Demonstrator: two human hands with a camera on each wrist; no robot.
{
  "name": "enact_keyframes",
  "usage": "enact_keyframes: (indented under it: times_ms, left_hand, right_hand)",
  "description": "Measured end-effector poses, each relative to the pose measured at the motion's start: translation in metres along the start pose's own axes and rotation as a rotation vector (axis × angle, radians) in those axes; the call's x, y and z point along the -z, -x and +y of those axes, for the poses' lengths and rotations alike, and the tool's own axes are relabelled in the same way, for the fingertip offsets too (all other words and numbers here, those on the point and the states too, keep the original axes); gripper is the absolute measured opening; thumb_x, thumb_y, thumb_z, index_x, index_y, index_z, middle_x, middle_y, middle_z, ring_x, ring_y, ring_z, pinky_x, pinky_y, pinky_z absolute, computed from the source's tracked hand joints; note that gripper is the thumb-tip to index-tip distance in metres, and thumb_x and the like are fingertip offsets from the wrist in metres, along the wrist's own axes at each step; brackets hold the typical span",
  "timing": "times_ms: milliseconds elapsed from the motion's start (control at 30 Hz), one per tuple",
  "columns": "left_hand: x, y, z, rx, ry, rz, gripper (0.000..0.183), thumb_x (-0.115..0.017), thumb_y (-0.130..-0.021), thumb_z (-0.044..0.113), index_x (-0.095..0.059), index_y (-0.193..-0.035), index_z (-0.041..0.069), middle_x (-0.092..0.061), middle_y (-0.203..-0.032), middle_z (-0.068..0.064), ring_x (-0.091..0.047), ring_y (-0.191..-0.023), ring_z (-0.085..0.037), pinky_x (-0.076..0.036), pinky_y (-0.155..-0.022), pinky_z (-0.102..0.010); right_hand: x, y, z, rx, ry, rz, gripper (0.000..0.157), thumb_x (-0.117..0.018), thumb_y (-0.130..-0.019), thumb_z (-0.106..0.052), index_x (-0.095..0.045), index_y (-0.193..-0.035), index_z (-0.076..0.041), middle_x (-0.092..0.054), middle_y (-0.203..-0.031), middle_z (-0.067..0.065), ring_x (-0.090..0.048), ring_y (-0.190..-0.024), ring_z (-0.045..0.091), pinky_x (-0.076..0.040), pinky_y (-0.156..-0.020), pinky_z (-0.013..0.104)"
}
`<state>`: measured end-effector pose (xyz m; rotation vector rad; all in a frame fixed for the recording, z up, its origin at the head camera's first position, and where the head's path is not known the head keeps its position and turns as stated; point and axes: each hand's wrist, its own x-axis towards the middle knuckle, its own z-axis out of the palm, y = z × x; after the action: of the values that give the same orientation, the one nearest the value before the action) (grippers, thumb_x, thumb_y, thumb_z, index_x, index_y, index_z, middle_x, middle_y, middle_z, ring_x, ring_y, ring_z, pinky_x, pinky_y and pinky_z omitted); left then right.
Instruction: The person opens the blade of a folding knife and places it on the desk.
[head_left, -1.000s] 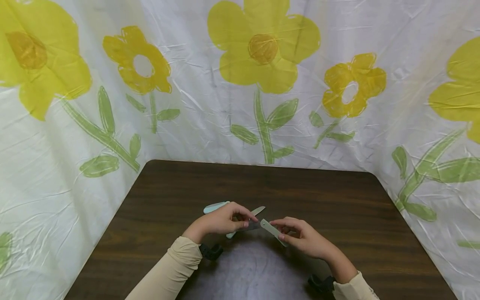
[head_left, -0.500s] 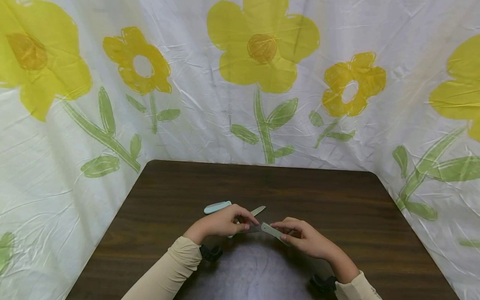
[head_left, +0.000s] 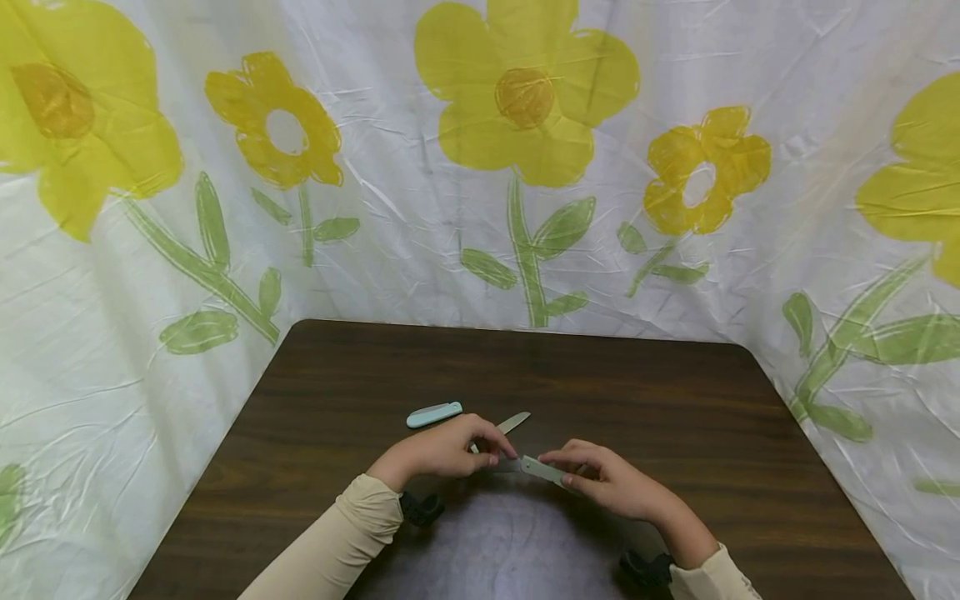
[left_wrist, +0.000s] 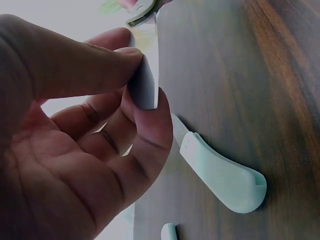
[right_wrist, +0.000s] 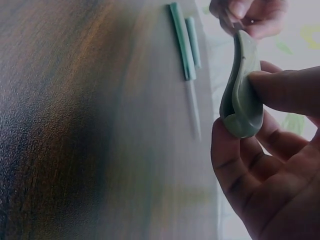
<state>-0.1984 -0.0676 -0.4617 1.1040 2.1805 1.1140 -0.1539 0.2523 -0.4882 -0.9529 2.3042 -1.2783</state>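
Note:
My left hand (head_left: 504, 454) pinches a thin flat knife blade (left_wrist: 149, 55) between thumb and forefinger (left_wrist: 150, 120). The blade runs into a grey-green handle-like piece (head_left: 542, 471), which my right hand (head_left: 561, 468) grips between thumb and fingers (right_wrist: 235, 165). I cannot tell whether that piece is a handle or a sheath. Both hands hover low over the dark wooden table (head_left: 675, 400), near its front. Just behind my left hand a second knife (left_wrist: 222, 175) with a light blue handle lies flat, only its blade tip (head_left: 513, 422) showing in the head view.
A light blue sheath-like piece (head_left: 433, 414) lies on the table behind my left hand. A white cloth with yellow flowers (head_left: 525, 167) hangs around the table's back and sides. Black wrist straps (head_left: 420, 506) sit on both beige sleeves.
Both hands have sunk a little toward the table and drawn together. The grey-green piece has tipped flatter, and less of the blade shows between the hands.

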Motion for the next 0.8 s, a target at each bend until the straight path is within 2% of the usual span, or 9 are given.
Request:
enact_keyframes:
  times_ms: [167,367,633,800]
  left_hand:
    - [-0.0016,0.0015,0.0014,0.015,-0.001,-0.020,0.026,-0.062,-0.105,0.002,-0.078,-0.124,0.010,-0.077,-0.116,-0.011,-0.064,-0.091,-0.005,-0.055,-0.081,-0.025]
    - [-0.0049,0.0004,-0.0023,0.017,-0.006,-0.031,0.027,-0.062,-0.104,0.001,-0.078,-0.123,0.014,-0.076,-0.110,-0.009,-0.062,-0.090,-0.002,-0.056,-0.085,-0.026]
    - [-0.0061,-0.0021,-0.0019,0.014,-0.029,-0.048,0.027,-0.063,-0.103,0.000,-0.079,-0.120,0.014,-0.074,-0.103,-0.013,-0.058,-0.083,-0.002,-0.053,-0.081,-0.025]
    - [-0.0080,-0.0025,-0.0017,0.020,-0.025,-0.072,0.026,-0.062,-0.104,0.000,-0.079,-0.119,0.012,-0.073,-0.098,-0.011,-0.056,-0.078,-0.003,-0.050,-0.074,-0.022]
  right_hand:
    - [-0.0014,0.0011,-0.0007,0.004,0.015,-0.018,0.038,-0.060,-0.110,-0.017,-0.063,-0.147,-0.013,-0.066,-0.118,0.007,-0.058,-0.094,0.010,-0.054,-0.078,0.029]
    - [-0.0023,0.0025,-0.0008,0.001,0.010,-0.037,0.038,-0.060,-0.110,-0.018,-0.064,-0.147,-0.013,-0.065,-0.119,0.007,-0.058,-0.094,0.009,-0.054,-0.078,0.028]
    - [-0.0007,0.0019,0.0000,-0.001,0.012,-0.068,0.037,-0.059,-0.110,-0.018,-0.064,-0.147,-0.013,-0.065,-0.117,0.007,-0.056,-0.092,0.008,-0.053,-0.077,0.028]
    - [-0.0015,0.0023,0.0003,0.017,0.006,-0.087,0.037,-0.058,-0.110,-0.016,-0.064,-0.146,-0.008,-0.066,-0.119,0.008,-0.056,-0.094,0.008,-0.052,-0.079,0.028]
